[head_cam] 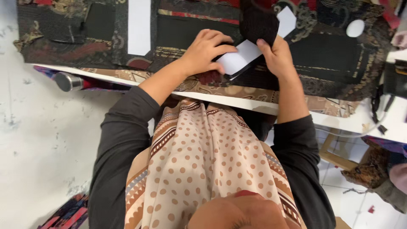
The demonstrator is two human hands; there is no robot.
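Note:
Both hands work at the edge of a white table [237, 101] covered with dark patterned fabric [335, 63]. My left hand [205, 53] presses down on a white stiff piece [239, 57] backed by black cloth, fingers curled over its left end. My right hand [277, 55] grips the same piece from the right, thumb on its upper edge. A folded black textured cloth [258, 21] lies just above the hands.
A long white strip [139, 25], a smaller white piece [288, 19] and a white round patch [355, 28] lie on the fabric. A metal cylinder [68, 81] sticks out at the left under the table edge. A black device with cables [394, 78] sits at right.

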